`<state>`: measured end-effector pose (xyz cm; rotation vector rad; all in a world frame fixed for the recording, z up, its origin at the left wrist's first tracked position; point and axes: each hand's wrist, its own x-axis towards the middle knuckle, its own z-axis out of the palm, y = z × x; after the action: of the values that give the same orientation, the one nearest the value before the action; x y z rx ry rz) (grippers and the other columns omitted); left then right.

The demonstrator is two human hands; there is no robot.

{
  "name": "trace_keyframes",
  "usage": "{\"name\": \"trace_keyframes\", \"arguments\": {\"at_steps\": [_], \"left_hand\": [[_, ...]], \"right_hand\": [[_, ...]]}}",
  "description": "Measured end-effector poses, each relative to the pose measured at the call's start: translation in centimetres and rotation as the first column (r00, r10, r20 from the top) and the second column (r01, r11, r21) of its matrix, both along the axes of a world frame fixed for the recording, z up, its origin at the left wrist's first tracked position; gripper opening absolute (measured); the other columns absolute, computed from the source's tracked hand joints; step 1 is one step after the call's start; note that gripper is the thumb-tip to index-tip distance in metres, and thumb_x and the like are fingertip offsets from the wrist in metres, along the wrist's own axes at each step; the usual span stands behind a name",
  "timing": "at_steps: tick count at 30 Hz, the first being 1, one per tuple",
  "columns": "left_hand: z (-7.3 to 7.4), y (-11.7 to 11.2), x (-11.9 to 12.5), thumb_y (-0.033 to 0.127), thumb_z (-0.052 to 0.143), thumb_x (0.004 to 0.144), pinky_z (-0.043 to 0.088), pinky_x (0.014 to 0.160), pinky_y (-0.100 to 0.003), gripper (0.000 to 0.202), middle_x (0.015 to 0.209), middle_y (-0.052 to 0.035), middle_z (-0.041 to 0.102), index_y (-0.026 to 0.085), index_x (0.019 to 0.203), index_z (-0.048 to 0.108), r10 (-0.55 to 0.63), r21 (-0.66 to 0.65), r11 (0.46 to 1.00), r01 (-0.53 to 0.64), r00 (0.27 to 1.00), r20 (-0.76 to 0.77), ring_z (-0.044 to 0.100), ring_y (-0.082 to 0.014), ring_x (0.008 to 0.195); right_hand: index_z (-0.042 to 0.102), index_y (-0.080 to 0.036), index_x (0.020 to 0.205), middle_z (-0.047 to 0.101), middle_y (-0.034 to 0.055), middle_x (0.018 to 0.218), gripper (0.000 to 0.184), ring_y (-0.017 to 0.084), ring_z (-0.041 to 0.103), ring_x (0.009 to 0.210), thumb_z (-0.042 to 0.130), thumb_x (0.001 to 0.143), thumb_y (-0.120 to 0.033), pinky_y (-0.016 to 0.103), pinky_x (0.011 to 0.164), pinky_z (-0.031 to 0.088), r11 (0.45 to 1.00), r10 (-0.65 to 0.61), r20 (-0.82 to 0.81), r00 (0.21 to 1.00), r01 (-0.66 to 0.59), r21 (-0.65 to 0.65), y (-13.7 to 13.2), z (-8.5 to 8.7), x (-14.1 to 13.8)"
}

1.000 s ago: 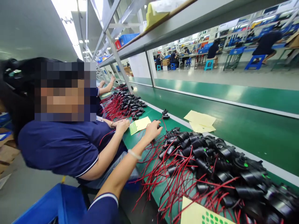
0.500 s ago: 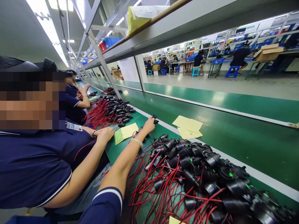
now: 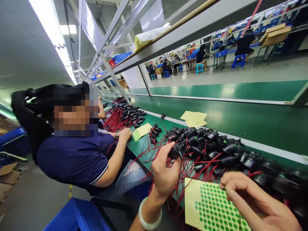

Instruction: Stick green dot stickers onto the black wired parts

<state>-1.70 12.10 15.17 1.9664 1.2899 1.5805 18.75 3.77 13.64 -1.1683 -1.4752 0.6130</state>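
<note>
My left hand (image 3: 166, 170), with a pale bangle at the wrist, grips a black cylindrical part (image 3: 177, 150) between thumb and fingers above the front of the pile. The fingertips of my right hand (image 3: 257, 202) are pinched together over the top edge of a yellow sheet of round green stickers (image 3: 192, 199). Whatever is between those fingertips is too small to make out. Behind both hands lies a heap of black cylindrical parts (image 3: 231, 147) with red wires (image 3: 166, 154), some bearing green dots.
A co-worker (image 3: 79, 157) sits at the left, one hand (image 3: 124, 134) near another sticker sheet (image 3: 144, 130). A second heap of wired parts (image 3: 132, 114) lies farther along. Yellow papers (image 3: 193, 118) rest beyond the white strip. A shelf beam (image 3: 178, 41) crosses overhead.
My left hand has come back from the far edge towards me; a small black part now lies about where it was. My right hand and the sticker sheet have come into view.
</note>
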Motion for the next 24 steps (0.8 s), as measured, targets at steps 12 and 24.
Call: {"name": "trace_keyframes", "arguments": {"at_steps": [12, 24], "left_hand": [[-2.0, -7.5, 3.0, 0.0, 0.061, 0.078, 0.052, 0.096, -0.03, 0.054, 0.117, -0.0069, 0.064, 0.021, 0.127, 0.052, 0.009, 0.241, 0.97, -0.02, 0.999, 0.046, 0.062, -0.0178, 0.107], [-2.3, -8.0, 3.0, -0.003, 0.06, 0.079, 0.051, 0.098, -0.03, 0.057, 0.122, -0.0094, 0.062, 0.018, 0.131, 0.05, 0.042, 0.392, 0.918, -0.058, 0.998, 0.05, 0.061, -0.019, 0.111]], "right_hand": [[0.058, -0.024, 0.088, 0.052, 0.0046, 0.118, 0.005, 0.016, 0.053, 0.112, 0.054, 0.09, -0.022, 0.026, 0.091, 0.047, 0.974, -0.082, 0.122, 0.989, 0.054, 0.219, -2.9, 5.2, -5.0], [0.058, -0.019, 0.094, 0.056, 0.0059, 0.109, 0.008, 0.014, 0.055, 0.105, 0.054, 0.089, -0.014, 0.025, 0.091, 0.044, 0.916, -0.184, 0.18, 0.966, 0.102, 0.388, -2.9, 4.7, -6.2]]}}
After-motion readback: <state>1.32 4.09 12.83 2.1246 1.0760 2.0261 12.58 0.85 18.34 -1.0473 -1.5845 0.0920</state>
